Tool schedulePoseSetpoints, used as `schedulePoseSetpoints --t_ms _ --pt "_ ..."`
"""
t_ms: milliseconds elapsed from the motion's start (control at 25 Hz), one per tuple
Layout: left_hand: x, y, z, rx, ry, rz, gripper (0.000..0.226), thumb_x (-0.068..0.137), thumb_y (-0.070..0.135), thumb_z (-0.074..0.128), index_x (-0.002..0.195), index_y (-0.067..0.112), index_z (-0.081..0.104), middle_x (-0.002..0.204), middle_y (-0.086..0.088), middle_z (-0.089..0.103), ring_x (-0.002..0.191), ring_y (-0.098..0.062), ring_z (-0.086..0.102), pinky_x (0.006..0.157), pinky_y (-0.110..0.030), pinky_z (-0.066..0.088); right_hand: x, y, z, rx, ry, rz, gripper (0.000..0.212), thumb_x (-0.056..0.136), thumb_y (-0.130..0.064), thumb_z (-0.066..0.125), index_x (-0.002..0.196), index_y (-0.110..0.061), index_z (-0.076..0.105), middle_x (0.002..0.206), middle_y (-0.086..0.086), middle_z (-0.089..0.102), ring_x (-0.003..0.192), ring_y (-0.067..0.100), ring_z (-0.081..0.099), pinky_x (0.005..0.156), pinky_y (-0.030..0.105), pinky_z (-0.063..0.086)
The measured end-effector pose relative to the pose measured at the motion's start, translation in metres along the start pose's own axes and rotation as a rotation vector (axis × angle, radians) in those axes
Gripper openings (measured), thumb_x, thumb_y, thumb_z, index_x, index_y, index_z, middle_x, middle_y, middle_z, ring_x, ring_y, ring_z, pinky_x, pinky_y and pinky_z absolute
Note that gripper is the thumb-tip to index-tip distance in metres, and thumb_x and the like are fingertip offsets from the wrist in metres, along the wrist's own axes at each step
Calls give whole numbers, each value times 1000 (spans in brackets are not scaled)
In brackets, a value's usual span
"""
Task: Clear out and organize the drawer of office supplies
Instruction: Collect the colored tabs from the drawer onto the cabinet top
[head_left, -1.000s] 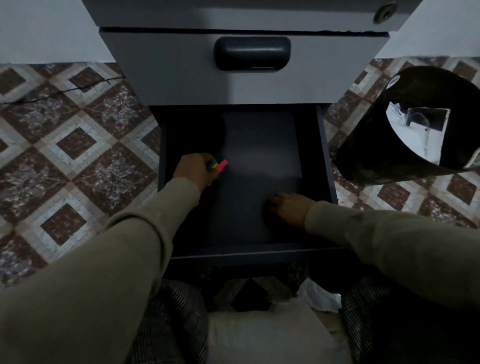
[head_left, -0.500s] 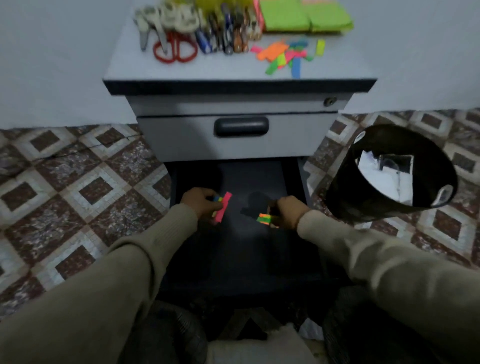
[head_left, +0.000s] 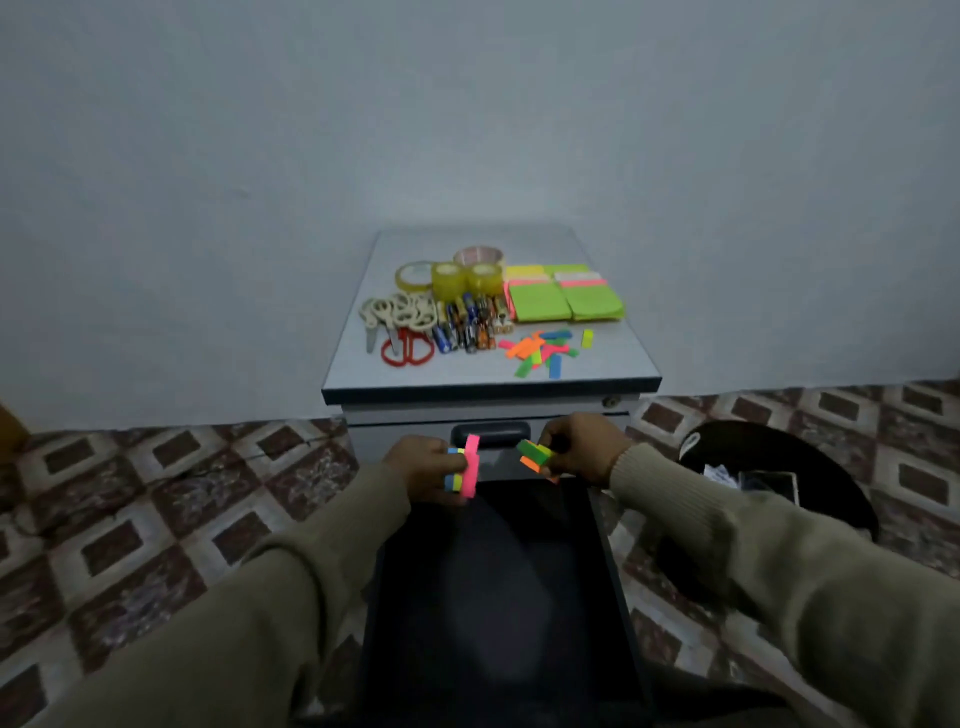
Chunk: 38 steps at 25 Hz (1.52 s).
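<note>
One head-worn view only, looking forward and down; both hands' fingers (head_left: 543, 451) sit near and central; the open drawer (head_left: 498, 597) lies below them, the cabinet top (head_left: 488, 374) beyond.

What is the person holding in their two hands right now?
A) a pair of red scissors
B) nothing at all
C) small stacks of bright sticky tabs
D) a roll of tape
C: the left hand pinches pink, blue and yellow sticky tabs and the right hand holds a green and orange stack, while the red scissors and tape rolls lie on the cabinet top.
</note>
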<state>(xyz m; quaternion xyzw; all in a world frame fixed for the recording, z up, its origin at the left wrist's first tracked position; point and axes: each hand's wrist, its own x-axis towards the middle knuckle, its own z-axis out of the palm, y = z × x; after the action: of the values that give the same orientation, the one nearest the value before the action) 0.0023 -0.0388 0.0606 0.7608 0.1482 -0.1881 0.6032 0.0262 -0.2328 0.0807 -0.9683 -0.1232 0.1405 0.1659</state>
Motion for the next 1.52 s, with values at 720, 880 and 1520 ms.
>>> schedulePoseSetpoints --t_ms 720,880,1520 --pt "30 105 -27 -100 93 78 3 90 4 56 88 3 58 91 -7 53 84 -20 59 82 -33 55 97 -3 -109 26 261 159 36 76 -13 75 109 -5 62 113 12 63 106 25 57 71 20 40" --pt "38 106 -30 -57 85 143 5 92 3 53 96 3 55 79 -5 56 69 -15 59 72 -33 58 106 -2 -109 18 270 162 39 75 -12 75 111 -6 60 115 13 61 97 23 55 78 26 44" --pt "62 128 -6 170 80 82 21 88 6 60 108 2 55 98 -12 54 79 -24 61 67 -32 58 98 26 -107 -27 375 187 26 87 -9 61 112 -9 66 117 13 62 111 27 55 95 33 45"
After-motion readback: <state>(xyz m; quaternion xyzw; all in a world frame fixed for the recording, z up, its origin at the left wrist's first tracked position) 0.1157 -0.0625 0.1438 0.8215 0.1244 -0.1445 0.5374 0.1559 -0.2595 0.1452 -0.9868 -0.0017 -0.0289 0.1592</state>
